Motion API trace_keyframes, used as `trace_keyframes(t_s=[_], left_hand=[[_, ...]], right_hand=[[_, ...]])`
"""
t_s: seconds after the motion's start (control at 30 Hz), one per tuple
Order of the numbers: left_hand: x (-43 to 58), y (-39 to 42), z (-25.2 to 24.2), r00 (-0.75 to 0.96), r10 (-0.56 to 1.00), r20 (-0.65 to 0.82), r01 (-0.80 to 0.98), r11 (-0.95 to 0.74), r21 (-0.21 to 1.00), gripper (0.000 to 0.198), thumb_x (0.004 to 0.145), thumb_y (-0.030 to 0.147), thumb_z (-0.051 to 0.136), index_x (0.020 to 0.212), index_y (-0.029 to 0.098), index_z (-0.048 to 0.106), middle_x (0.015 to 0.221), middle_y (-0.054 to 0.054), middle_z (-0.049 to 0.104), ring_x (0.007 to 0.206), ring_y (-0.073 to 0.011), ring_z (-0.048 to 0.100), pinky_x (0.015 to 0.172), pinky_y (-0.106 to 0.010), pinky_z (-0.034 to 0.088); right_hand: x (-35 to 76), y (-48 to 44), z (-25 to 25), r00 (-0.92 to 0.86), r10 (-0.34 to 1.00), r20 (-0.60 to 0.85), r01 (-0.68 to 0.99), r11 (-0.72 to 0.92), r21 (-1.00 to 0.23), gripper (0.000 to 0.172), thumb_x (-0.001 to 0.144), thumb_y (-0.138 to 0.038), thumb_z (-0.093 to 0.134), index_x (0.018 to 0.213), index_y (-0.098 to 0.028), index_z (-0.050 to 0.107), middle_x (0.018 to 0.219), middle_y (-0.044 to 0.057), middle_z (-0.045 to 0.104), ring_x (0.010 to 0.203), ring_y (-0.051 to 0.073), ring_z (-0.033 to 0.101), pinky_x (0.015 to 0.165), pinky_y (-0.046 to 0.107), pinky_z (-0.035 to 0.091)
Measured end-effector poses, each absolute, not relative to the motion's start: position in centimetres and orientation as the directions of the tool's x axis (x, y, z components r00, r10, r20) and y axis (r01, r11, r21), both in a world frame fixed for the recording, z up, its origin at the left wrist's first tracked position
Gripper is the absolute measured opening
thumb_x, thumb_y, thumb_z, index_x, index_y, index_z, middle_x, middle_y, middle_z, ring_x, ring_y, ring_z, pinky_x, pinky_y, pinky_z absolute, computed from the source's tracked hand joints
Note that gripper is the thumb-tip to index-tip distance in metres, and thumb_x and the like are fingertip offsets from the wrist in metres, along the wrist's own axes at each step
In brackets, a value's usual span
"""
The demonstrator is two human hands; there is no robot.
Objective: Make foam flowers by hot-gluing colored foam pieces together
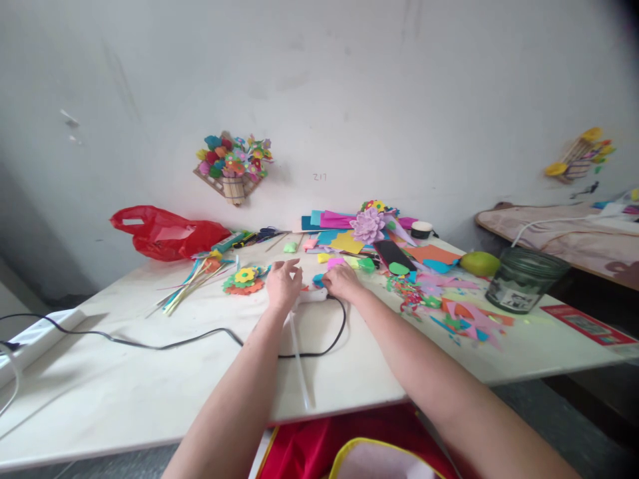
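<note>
My left hand [283, 286] hovers over the middle of the table, fingers bent and apart, with nothing visible in them. Beside it, my right hand [341, 282] has its fingers closed at a small blue foam piece [318, 280]; the fingertips are partly hidden. Between and just below both hands lies a white hot glue gun [313, 295], a long translucent glue stick [299, 362] reaching from it toward the table's front edge. Left of my left hand sit layered foam flowers [244, 279] in yellow, green and orange.
A black cord [174, 346] crosses the table toward a white power strip [44, 339]. A red plastic bag [170, 234] and thin strips [174, 293] lie left. On the right are foam scraps [466, 319], a phone [393, 255], a yellow-green fruit [479, 264] and a dark green jar [524, 279].
</note>
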State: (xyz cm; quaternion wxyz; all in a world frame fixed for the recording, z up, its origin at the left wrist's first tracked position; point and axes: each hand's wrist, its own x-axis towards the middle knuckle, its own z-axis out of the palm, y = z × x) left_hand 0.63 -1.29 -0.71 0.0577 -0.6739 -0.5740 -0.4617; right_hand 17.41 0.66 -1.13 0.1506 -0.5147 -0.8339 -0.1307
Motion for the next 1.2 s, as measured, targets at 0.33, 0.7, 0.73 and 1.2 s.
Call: trace_keyframes(t_s=[0.33, 0.7, 0.73, 1.2], left_hand=[[0.6, -1.1, -0.8, -0.078, 0.710, 0.700, 0.819, -0.355, 0.451, 0.027, 0.075, 0.023, 0.052, 0.100, 0.025, 0.062, 0.076, -0.001, 0.069, 0.099, -0.0200, 0.052, 0.078, -0.030, 0.041], [0.6, -1.1, -0.9, -0.058, 0.705, 0.707, 0.818, -0.373, 0.438, 0.028, 0.074, 0.023, 0.053, 0.099, 0.024, 0.063, 0.076, -0.002, 0.068, 0.095, -0.0206, 0.054, 0.079, -0.031, 0.041], [0.6, -1.1, -0.9, -0.050, 0.703, 0.709, 0.817, -0.379, 0.434, 0.027, 0.074, 0.023, 0.053, 0.099, 0.024, 0.063, 0.075, -0.002, 0.068, 0.095, -0.0208, 0.053, 0.079, -0.031, 0.041], [0.7, -1.2, -0.8, -0.023, 0.712, 0.702, 0.823, -0.385, 0.417, 0.026, 0.074, 0.023, 0.053, 0.098, 0.024, 0.064, 0.076, -0.001, 0.069, 0.095, -0.0214, 0.052, 0.080, -0.032, 0.041]], right_hand=[[17.4, 0.6, -1.1, -0.410, 0.824, 0.391, 0.906, 0.416, 0.073, 0.028, 0.078, -0.031, 0.047, 0.079, -0.020, 0.073, 0.075, 0.008, 0.069, 0.078, 0.020, 0.058, 0.077, 0.030, 0.034], [17.8, 1.4, -1.5, -0.345, 0.823, 0.452, 0.925, 0.380, 0.014, 0.027, 0.080, -0.025, 0.045, 0.081, -0.019, 0.071, 0.080, 0.008, 0.068, 0.080, 0.019, 0.058, 0.078, 0.030, 0.034], [17.8, 1.5, -1.5, -0.330, 0.825, 0.459, 0.928, 0.372, 0.000, 0.027, 0.080, -0.025, 0.044, 0.082, -0.019, 0.071, 0.081, 0.009, 0.068, 0.081, 0.019, 0.058, 0.078, 0.030, 0.034], [17.9, 1.6, -1.8, -0.369, 0.843, 0.390, 0.914, 0.405, -0.010, 0.027, 0.076, -0.040, 0.053, 0.091, -0.026, 0.070, 0.085, 0.005, 0.069, 0.087, 0.019, 0.057, 0.081, 0.028, 0.033]])
